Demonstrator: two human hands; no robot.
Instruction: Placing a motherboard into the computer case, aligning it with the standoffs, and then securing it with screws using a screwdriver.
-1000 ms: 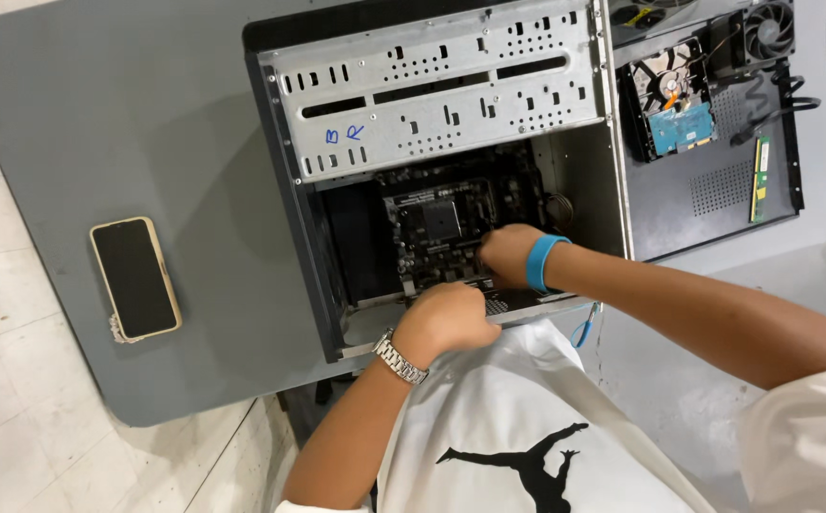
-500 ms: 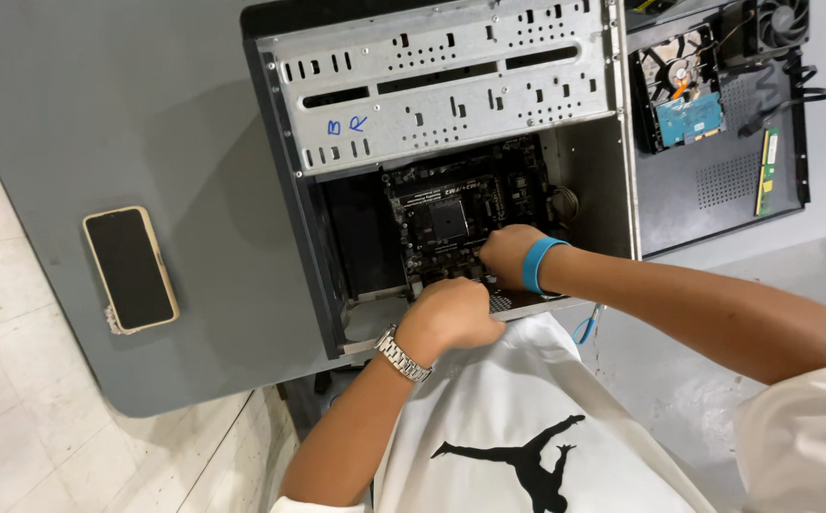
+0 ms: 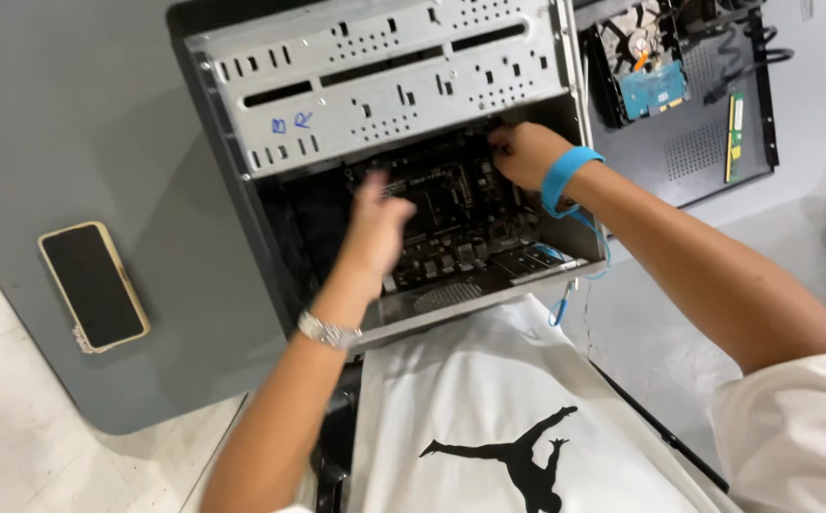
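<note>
we are leaning over the grey tabletop (image 3: 71, 123) where the open computer case (image 3: 384, 95) is lying on its side with the motherboard (image 3: 451, 223) seated at its bottom, and both our hands have moved up from the case's near edge, where they were half a second ago, so the work seems to be shifting deeper inside. our right hand (image 3: 525, 152), blue strap at the wrist, is now pressing at the board's far right corner under the drive cage, its grip closed though we cannot tell on what, while our left hand (image 3: 377, 226) is hovering blurred over the board with fingers spread, holding nothing; a phone (image 3: 93, 285) is lying on the tabletop, well left of the case.
</note>
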